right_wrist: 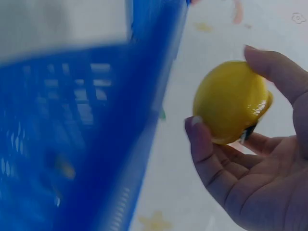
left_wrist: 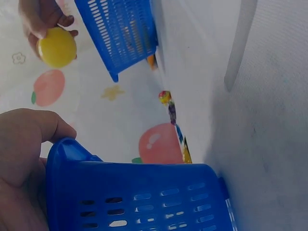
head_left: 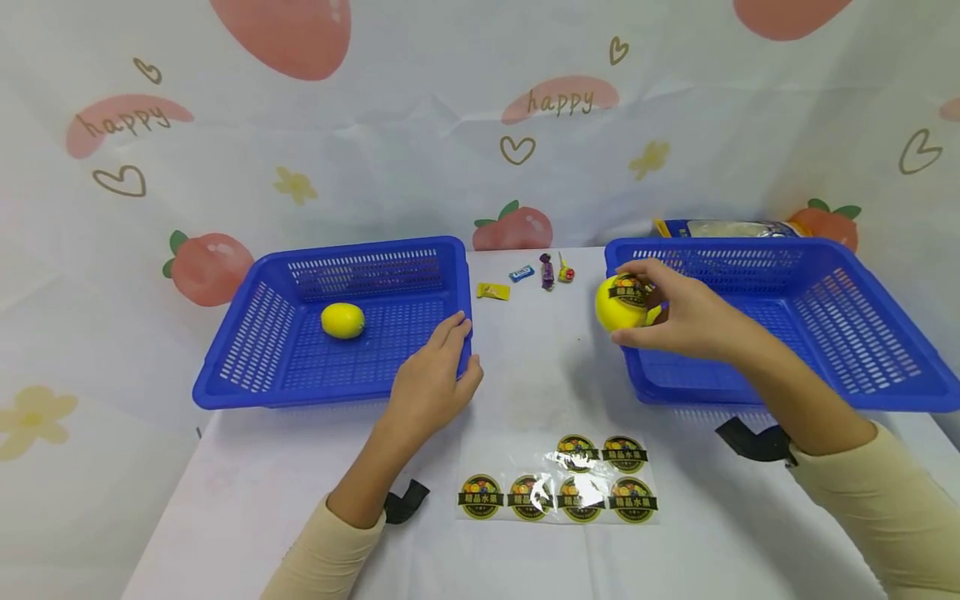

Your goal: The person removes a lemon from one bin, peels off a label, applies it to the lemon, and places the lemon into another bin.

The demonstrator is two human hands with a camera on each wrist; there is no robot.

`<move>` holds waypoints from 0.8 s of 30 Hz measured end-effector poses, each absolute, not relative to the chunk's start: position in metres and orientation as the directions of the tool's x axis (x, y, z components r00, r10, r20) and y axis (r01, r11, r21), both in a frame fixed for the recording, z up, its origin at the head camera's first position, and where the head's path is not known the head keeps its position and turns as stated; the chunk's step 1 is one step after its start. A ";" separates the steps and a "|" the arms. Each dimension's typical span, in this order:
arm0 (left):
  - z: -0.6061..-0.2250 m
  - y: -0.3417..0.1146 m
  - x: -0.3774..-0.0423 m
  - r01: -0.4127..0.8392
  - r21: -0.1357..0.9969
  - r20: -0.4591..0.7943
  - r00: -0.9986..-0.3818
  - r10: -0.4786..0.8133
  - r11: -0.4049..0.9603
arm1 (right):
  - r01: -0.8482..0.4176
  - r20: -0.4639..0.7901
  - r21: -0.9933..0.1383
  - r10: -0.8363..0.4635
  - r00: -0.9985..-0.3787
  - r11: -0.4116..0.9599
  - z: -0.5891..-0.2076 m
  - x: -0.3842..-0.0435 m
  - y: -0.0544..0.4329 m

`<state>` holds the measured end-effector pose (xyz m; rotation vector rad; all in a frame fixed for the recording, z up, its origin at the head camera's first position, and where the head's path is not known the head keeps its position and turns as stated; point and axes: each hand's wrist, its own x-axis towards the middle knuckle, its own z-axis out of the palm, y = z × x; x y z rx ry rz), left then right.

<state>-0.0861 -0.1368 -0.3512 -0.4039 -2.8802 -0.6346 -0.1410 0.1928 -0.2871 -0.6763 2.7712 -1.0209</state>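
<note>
Right hand [head_left: 684,318] is pinching 1 labelled lemon [head_left: 617,312] near right basket [head_left: 697,395], left edge; left hand [head_left: 432,379] gripping left basket [head_left: 300,395], right edge.

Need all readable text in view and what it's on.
"happy", twice: printed on the backdrop
"精品水果": sticker on the held lemon
"精品水果": stickers on the clear sheet, some under glare
Too small or blurred: stickers' fine print, candy wrappers, bag at back
</note>
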 end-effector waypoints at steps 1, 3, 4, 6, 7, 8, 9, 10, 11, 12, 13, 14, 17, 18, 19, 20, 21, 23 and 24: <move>-0.351 -0.137 -0.086 0.297 0.385 0.220 -0.949 0.225 0.874 | -0.363 0.035 -0.613 -0.435 -0.900 0.702 -0.283 -0.144 0.197; -0.351 -0.137 -0.087 0.299 0.383 0.228 -0.948 0.224 0.874 | -0.355 0.008 -0.562 -0.424 -0.906 0.747 -0.274 -0.150 0.205; -0.350 -0.137 -0.087 0.301 0.383 0.232 -0.947 0.224 0.873 | -0.348 -0.013 -0.545 -0.422 -0.906 0.763 -0.271 -0.155 0.210; -0.350 -0.137 -0.088 0.304 0.383 0.237 -0.945 0.225 0.872 | -0.334 -0.059 -0.517 -0.423 -0.904 0.788 -0.267 -0.166 0.221; -0.349 -0.137 -0.088 0.306 0.385 0.239 -0.944 0.226 0.871 | -0.328 -0.079 -0.504 -0.421 -0.904 0.799 -0.266 -0.172 0.226; -0.349 -0.137 -0.088 0.307 0.388 0.239 -0.944 0.227 0.869 | -0.322 -0.096 -0.497 -0.419 -0.903 0.806 -0.266 -0.178 0.232; -0.349 -0.137 -0.088 0.308 0.391 0.237 -0.944 0.228 0.868 | -0.315 -0.115 -0.487 -0.417 -0.902 0.815 -0.266 -0.184 0.238; -0.349 -0.137 -0.088 0.308 0.392 0.236 -0.945 0.229 0.867 | -0.306 -0.134 -0.481 -0.414 -0.901 0.822 -0.268 -0.190 0.243; -0.350 -0.137 -0.088 0.308 0.392 0.236 -0.945 0.229 0.867 | -0.298 -0.149 -0.478 -0.410 -0.900 0.827 -0.270 -0.196 0.247; -0.350 -0.137 -0.088 0.307 0.393 0.236 -0.945 0.228 0.867 | -0.291 -0.163 -0.474 -0.407 -0.899 0.831 -0.273 -0.201 0.250; -0.350 -0.137 -0.087 0.306 0.390 0.236 -0.945 0.227 0.868 | -0.286 -0.178 -0.467 -0.406 -0.897 0.837 -0.276 -0.205 0.253; -0.350 -0.137 -0.087 0.306 0.387 0.237 -0.945 0.226 0.870 | -0.283 -0.193 -0.462 -0.407 -0.893 0.840 -0.279 -0.210 0.256; -0.350 -0.138 -0.087 0.309 0.382 0.248 -0.942 0.225 0.871 | -0.290 -0.234 -0.420 -0.411 -0.881 0.860 -0.289 -0.222 0.262; -0.350 -0.138 -0.087 0.308 0.382 0.249 -0.942 0.224 0.871 | -0.293 -0.251 -0.404 -0.413 -0.876 0.867 -0.292 -0.226 0.263; -0.350 -0.138 -0.086 0.309 0.384 0.250 -0.942 0.225 0.870 | -0.296 -0.267 -0.383 -0.412 -0.871 0.875 -0.296 -0.230 0.265; -0.350 -0.138 -0.086 0.312 0.388 0.251 -0.941 0.226 0.868 | -0.295 -0.283 -0.367 -0.408 -0.868 0.882 -0.300 -0.233 0.267; -0.350 -0.138 -0.086 0.312 0.392 0.248 -0.942 0.227 0.866 | -0.288 -0.301 -0.354 -0.400 -0.866 0.890 -0.304 -0.237 0.269; -0.350 -0.137 -0.086 0.313 0.398 0.242 -0.943 0.230 0.862 | -0.269 -0.335 -0.349 -0.387 -0.859 0.898 -0.313 -0.243 0.273; -0.350 -0.137 -0.086 0.312 0.401 0.237 -0.943 0.231 0.862 | -0.259 -0.349 -0.349 -0.381 -0.856 0.901 -0.317 -0.245 0.276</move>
